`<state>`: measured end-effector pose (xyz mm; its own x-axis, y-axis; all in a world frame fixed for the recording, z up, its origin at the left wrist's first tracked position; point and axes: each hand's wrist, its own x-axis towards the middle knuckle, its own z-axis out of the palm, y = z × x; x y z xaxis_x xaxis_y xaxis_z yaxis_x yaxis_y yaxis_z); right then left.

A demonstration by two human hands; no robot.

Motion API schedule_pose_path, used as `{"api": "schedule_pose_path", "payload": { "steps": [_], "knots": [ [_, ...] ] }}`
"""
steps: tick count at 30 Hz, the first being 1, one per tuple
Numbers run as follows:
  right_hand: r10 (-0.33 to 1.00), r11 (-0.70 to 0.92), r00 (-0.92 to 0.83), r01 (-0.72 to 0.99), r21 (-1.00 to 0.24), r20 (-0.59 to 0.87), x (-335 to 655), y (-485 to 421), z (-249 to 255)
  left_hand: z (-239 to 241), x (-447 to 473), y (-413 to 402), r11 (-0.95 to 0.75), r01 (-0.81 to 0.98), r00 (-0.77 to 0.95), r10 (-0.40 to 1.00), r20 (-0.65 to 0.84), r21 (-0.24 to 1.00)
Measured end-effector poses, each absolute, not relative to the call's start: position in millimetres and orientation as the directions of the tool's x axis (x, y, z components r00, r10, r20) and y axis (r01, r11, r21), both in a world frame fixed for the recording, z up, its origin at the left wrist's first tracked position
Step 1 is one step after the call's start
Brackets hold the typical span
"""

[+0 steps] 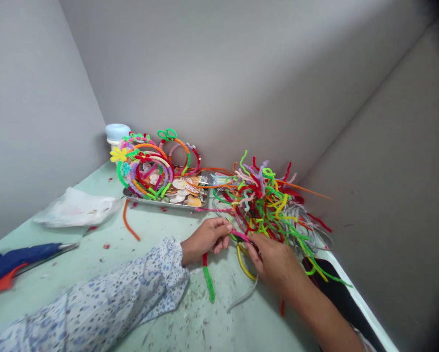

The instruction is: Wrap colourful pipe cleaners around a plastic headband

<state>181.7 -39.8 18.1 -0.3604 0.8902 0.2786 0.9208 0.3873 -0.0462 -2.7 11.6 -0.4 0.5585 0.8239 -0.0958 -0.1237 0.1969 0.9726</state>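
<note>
Between my two hands runs a pink pipe cleaner, pinched at its left end by my left hand and at its right end by my right hand. Both hands are closed. Below my left hand hangs a fuzzy red and green strip; whether it joins the pink piece is hidden by the fingers. A yellow curved piece and a thin grey strand lie beneath my right hand. Just beyond my hands rises a tangled heap of coloured pipe cleaners.
A metal tray at the back holds shells and several wrapped headbands. Left lie a white plastic bag and a blue and orange glue gun. An orange pipe cleaner lies before the tray. Grey walls enclose the table.
</note>
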Motion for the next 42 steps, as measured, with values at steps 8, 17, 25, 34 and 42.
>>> {"api": "schedule_pose_path", "payload": {
  "steps": [8,17,25,34,42],
  "knots": [
    [0.855,0.348,-0.350,0.934,0.076,0.383,180,-39,4,-3,-1,10,0.192,-0.120,0.580,0.810,-0.088,0.974],
    [0.990,0.144,-0.106,0.744,-0.652,0.097,185,-34,19,-3,-4,14,0.245,-0.166,0.518,0.846,-0.127,0.955],
    [0.936,-0.270,-0.151,0.276,-0.922,-0.319,187,-31,21,-5,-5,15,0.214,-0.208,0.495,0.865,-0.086,0.954],
    [0.882,-0.450,-0.176,-0.035,-0.892,-0.437,185,-31,20,-1,-5,13,0.192,-0.176,0.496,0.864,-0.081,0.966],
    [0.901,-0.428,-0.152,-0.168,-0.888,-0.405,183,-30,15,-2,-4,14,0.194,-0.175,0.496,0.864,-0.083,0.965]
  ]
}}
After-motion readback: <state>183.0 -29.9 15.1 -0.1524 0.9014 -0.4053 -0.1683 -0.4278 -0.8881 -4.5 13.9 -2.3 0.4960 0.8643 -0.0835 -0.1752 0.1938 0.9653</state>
